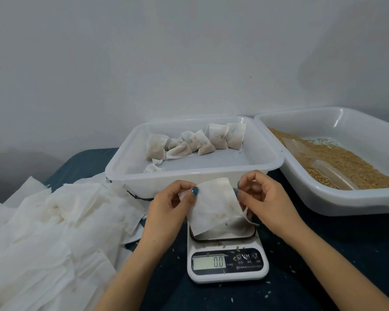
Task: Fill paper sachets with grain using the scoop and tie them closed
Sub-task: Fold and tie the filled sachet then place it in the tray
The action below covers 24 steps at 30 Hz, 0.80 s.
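Note:
An empty white paper sachet hangs flat above the kitchen scale. My left hand pinches its upper left corner and my right hand pinches its right edge, where a thin string dangles. The scale's display reads 0.0. On the right, a white tub holds brown grain, with a clear plastic scoop lying in it. Several filled, tied sachets lie in the white tub behind my hands.
A large heap of empty paper sachets covers the left of the dark blue tabletop. Loose grains are scattered around the scale. A pale wall stands close behind the two tubs.

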Available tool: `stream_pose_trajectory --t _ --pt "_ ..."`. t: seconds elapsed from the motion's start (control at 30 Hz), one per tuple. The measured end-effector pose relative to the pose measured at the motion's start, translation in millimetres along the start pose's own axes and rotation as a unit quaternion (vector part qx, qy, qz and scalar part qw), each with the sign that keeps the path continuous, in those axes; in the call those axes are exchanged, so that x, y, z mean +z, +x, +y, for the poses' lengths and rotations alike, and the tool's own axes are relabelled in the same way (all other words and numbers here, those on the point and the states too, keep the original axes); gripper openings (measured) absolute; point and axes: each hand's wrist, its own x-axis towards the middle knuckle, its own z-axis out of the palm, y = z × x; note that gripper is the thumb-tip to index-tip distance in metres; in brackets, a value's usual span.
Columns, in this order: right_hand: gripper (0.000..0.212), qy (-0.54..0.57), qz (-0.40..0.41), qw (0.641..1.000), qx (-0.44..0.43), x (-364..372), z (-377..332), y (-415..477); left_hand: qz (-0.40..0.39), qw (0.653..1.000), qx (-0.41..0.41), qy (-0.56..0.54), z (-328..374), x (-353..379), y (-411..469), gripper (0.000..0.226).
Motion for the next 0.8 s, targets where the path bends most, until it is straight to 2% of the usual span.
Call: stream_pose_trajectory --t 0.07,0.13,0.2,0.3,0.43,0.53,0.63,0.8 --pt "0.018 0.009 -0.009 1.0 -0.003 2.1 -2.2 -1.2 0.009 1.0 -0.002 -0.005 -0.9 -0.6 -0.3 0.014" --pt "0.009 0.025 -0.018 1.0 0.006 3.4 -5.5 -2.0 0.005 1.0 0.0 0.0 -1.4 -0.7 -1.1 0.01" --pt "0.029 0.053 -0.036 0.998 0.023 3.9 -9.1 -2.4 0.014 1.0 0.005 0.016 -1.7 -0.7 -1.1 0.008" --pt "0.025 0.079 -0.06 0.995 0.032 3.5 -8.1 -2.4 0.03 0.999 0.007 0.038 -0.2 -0.5 -0.4 0.007" --pt "0.024 0.057 -0.06 0.997 0.013 3.8 -5.8 -1.8 0.028 0.999 0.013 0.036 0.1 -0.8 -1.8 0.006" --pt "0.03 0.061 -0.026 0.998 0.007 4.9 -9.4 -2.3 0.017 0.999 0.003 0.033 5.4 1.9 -5.0 0.032" --pt "0.032 0.061 -0.004 0.998 0.0 4.9 -9.4 -0.8 -0.016 1.0 -0.019 -0.015 6.7 4.8 -6.7 0.054" --pt "0.026 0.041 -0.004 0.998 -0.047 5.5 -10.1 -1.3 -0.013 1.0 0.016 0.006 9.2 8.8 -8.3 0.044"
